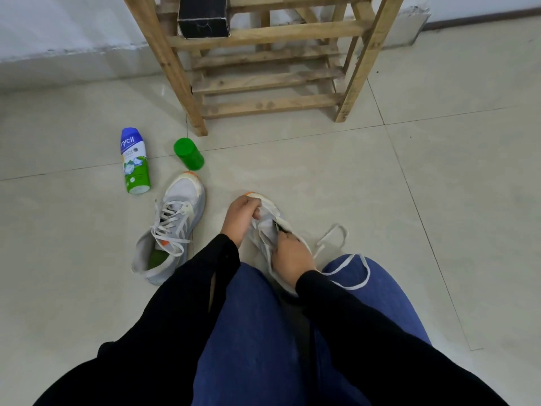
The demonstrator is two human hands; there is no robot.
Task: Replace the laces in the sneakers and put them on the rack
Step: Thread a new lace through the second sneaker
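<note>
On a tiled floor before one wooden rack, a seated person's two hands clamp one grey sneaker: left hand curled round its toe, right hand gripping its throat. One laced sneaker lies just left, beyond it one Nycil bottle and one green container. One white lace trails over a knee.

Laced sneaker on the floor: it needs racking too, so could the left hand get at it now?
Probably yes. The laced sneaker lies beside the left hand, with only bare floor between. But that hand's grip is on the toe of the other sneaker, so it would have to let go first.
</note>
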